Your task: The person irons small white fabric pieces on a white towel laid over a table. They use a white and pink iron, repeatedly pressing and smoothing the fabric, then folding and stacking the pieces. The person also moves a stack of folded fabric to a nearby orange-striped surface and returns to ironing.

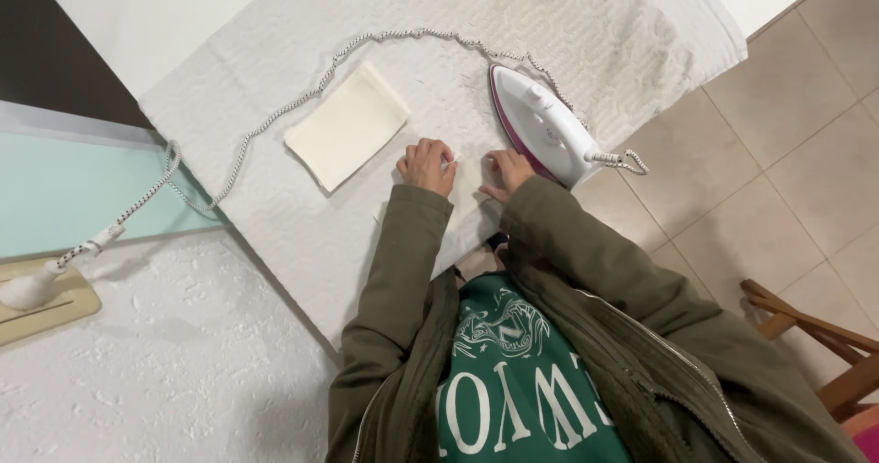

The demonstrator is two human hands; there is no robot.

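On the bench (275, 234), my left hand (428, 164) and right hand (506, 171) are pinching a soft, light white cloth (465, 197) by its top edge beside the iron (540, 124).

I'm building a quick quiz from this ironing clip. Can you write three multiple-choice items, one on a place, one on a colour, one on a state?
1. Where does the folded cream cloth lie?
A. Left of both hands
B. Under the iron
C. On the floor

2. What colours is the iron?
A. Black and yellow
B. White and magenta
C. All green

3. How are the left hand and right hand?
A. Lifting the iron
B. Down on a small white cloth
C. In pockets

Answers: 1 A, it lies on the white pad beyond the left hand. 2 B, white body, magenta trim. 3 B, both press the cloth; the iron stands alone.
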